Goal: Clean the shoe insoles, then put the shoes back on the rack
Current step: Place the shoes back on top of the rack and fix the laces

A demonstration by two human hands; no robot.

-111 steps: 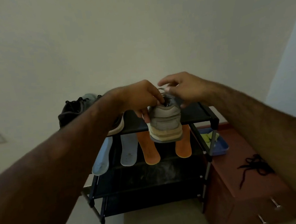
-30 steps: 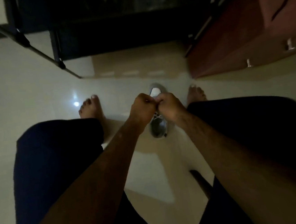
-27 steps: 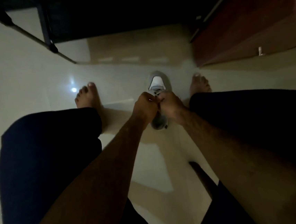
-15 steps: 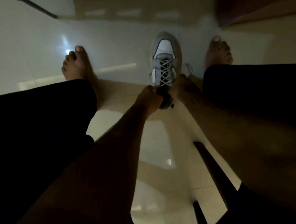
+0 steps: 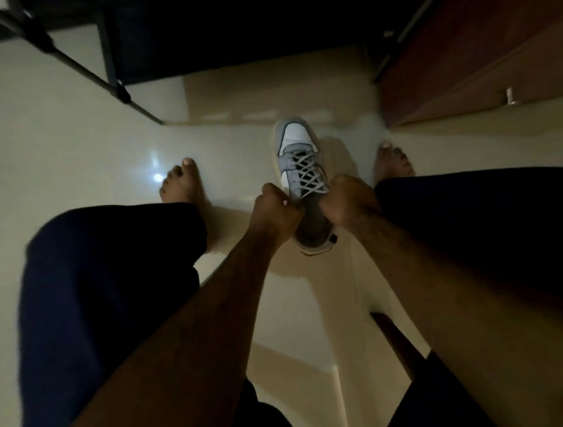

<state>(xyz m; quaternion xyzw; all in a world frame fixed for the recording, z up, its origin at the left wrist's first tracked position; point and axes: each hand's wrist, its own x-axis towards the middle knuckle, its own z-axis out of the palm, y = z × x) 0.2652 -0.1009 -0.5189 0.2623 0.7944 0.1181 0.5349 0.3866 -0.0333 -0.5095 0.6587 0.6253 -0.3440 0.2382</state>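
Although the rack [image 5: 116, 88] stands at 11 o'clock, the shoe [image 5: 295, 139] is not on it. It sits on the floor [image 5: 43, 150] between your bare feet, toe toward 12 o'clock, so both hands reach its opening. Your left hand [image 5: 278, 213] is curled at the collar's 9 o'clock side, pinching the top of the laces [image 5: 305, 173]. Your right hand [image 5: 349, 203] is curled at 3 o'clock, but whether on lace or collar cannot be told. This grip probably loosens the opening for insole access. The upper is grey with white panels, and the sole is pale.
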